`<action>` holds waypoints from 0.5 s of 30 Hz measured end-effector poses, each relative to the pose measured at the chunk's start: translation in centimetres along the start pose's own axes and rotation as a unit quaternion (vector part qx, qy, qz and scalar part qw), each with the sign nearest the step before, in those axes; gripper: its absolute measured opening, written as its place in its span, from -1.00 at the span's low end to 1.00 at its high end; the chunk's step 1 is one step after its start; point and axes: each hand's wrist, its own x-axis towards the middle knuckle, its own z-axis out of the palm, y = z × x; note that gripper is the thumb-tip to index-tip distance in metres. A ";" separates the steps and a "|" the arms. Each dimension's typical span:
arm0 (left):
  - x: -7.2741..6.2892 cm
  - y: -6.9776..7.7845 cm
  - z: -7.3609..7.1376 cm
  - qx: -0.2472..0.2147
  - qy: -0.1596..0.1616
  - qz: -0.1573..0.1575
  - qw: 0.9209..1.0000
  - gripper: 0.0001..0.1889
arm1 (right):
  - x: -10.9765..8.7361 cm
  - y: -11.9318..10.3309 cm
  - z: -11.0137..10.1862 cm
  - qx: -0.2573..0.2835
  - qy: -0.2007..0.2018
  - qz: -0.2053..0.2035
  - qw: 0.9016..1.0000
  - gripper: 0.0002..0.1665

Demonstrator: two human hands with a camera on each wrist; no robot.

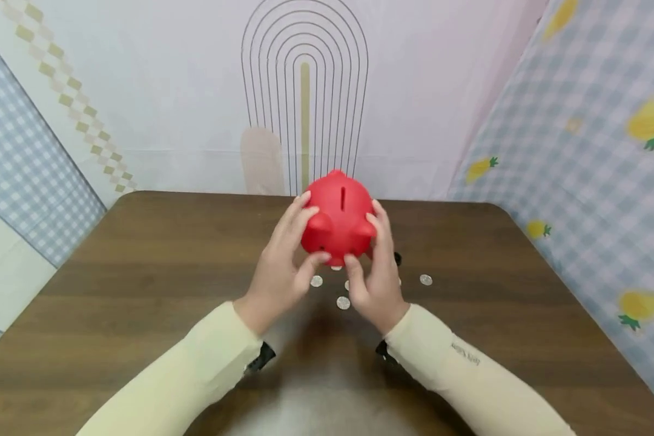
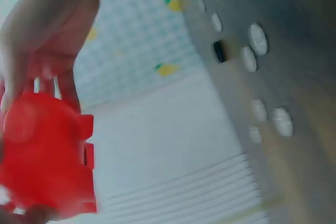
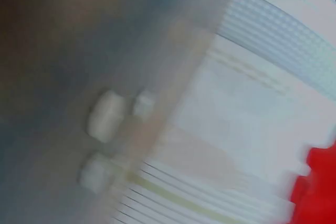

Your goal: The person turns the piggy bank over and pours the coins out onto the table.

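Note:
Between both hands, raised over the table, is a red piggy bank point(image 1: 340, 221) with a dark slot on its top. My left hand point(image 1: 278, 263) grips its left side, fingers along the flank and thumb near the snout. On the opposite side my right hand point(image 1: 378, 269) holds it in a similar way. In the left wrist view the piggy bank point(image 2: 44, 156) shows its short feet pointing toward the table. Only a blurred edge of the piggy bank point(image 3: 320, 187) appears in the right wrist view, and the right hand is out of that view.
Several silver coins lie on the brown wooden table point(image 1: 169, 290) under and around the hands, among them one coin point(image 1: 343, 303) in front and another coin point(image 1: 426, 280) to the right. A small black round piece point(image 2: 219, 51) lies among them. Patterned cloth point(image 1: 185, 91) hangs behind.

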 end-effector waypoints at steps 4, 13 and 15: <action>0.6 -1.3 0.5 -0.003 -0.044 -0.138 0.989 -0.31 | 0.4 0.5 0.1 -0.025 -0.069 0.144 0.987 -0.33; 0.5 -2.1 0.5 -0.010 -0.051 -0.208 0.977 -0.32 | 0.5 0.8 0.2 -0.018 -0.102 0.216 0.971 -0.35; 0.5 -1.4 0.2 -0.023 -0.025 -0.140 0.990 -0.33 | 0.7 0.4 0.0 -0.019 -0.072 0.139 0.987 -0.32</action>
